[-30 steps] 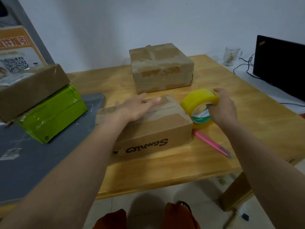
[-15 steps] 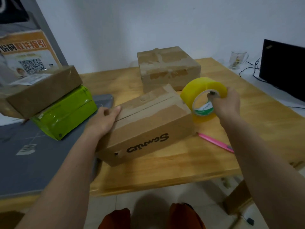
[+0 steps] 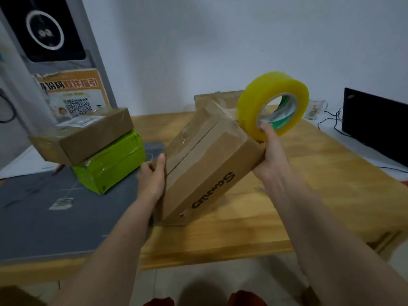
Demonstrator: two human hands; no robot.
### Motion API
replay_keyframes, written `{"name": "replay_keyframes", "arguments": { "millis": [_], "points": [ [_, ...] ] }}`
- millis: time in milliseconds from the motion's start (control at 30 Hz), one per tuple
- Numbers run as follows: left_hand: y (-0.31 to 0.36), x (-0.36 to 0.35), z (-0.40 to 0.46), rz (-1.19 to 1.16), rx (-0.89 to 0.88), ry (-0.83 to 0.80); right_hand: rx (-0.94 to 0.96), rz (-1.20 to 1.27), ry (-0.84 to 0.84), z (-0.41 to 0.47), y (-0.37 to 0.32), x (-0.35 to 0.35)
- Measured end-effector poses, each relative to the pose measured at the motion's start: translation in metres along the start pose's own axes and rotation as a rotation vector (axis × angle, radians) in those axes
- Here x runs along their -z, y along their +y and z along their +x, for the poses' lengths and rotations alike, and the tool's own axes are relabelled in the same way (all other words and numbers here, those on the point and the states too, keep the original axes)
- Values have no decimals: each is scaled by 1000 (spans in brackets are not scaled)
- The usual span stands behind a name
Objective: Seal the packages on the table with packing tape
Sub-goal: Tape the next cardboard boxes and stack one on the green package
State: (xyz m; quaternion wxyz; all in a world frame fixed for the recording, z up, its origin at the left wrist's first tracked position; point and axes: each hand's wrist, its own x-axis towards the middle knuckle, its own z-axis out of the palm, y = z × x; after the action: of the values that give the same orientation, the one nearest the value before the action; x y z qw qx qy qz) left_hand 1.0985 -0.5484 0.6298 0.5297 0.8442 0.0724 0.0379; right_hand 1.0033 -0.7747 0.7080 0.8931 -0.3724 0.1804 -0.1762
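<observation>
Pale wall stands behind a light wooden table (image 3: 331,184), with a grey mat (image 3: 44,217) covering its left part. Near the middle, a brown cardboard box with dark lettering on its side (image 3: 205,164) is tipped up steeply, its near lower corner on the wood and its far end raised. The left hand (image 3: 152,177) grips the box's left edge, thumb curled onto the top face beside the centre seam. The right hand (image 3: 270,151) supports the raised right end with its palm while pinching a yellow roll of packing tape with a green-and-white core (image 3: 272,107), which is held upright above that end. No loose strip of tape can be made out.

Behind the tipped box sits another brown taped carton (image 3: 220,97), mostly hidden. At the far left a brown parcel (image 3: 88,135) lies across a lime-green wrapped parcel (image 3: 112,164). A glass mug (image 3: 315,110) and a black screen (image 3: 375,124) stand at the far right.

This looks like the repositioning step: the box is being turned so an unsealed face or end can be reached. Next, it likely needs settling flat and steady, then the tape's free end found and pressed down at the seam's start.
</observation>
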Motion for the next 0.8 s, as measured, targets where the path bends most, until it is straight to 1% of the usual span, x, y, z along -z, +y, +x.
{"name": "replay_keyframes", "arguments": {
  "millis": [67,100,133,200,267,333,367,400,433,533,633,700,800],
  "points": [
    [8,-9,-14,25,-11,-24,73,-72,-6,-3,-16,-12],
    [15,-14,-23,36,-59,-59,112,-138,11,-5,-23,-20],
    [25,-17,-35,7,-128,-116,152,-218,37,-7,-30,-28],
    [53,-15,-58,-164,-281,-288,258,-384,92,-10,-39,-41],
    [83,-2,-70,-271,-449,-410,367,-541,123,-16,-44,-52],
    [114,15,-72,-229,-648,-452,436,-682,148,-20,-45,-61],
    [127,24,-70,-144,-744,-442,461,-722,140,-20,-44,-65],
    [138,33,-68,-43,-802,-418,480,-738,117,-20,-44,-68],
    [146,40,-65,49,-820,-406,493,-745,88,-19,-44,-70],
    [150,53,-57,165,-815,-487,553,-824,44,-20,-40,-74],
    [144,60,-54,393,-826,-422,573,-847,27,-19,-41,-76],
    [137,69,-52,452,-771,-419,521,-755,58,-19,-48,-76],
    [124,83,-49,425,-697,-437,437,-571,56,-20,-56,-70]
  ]
}}
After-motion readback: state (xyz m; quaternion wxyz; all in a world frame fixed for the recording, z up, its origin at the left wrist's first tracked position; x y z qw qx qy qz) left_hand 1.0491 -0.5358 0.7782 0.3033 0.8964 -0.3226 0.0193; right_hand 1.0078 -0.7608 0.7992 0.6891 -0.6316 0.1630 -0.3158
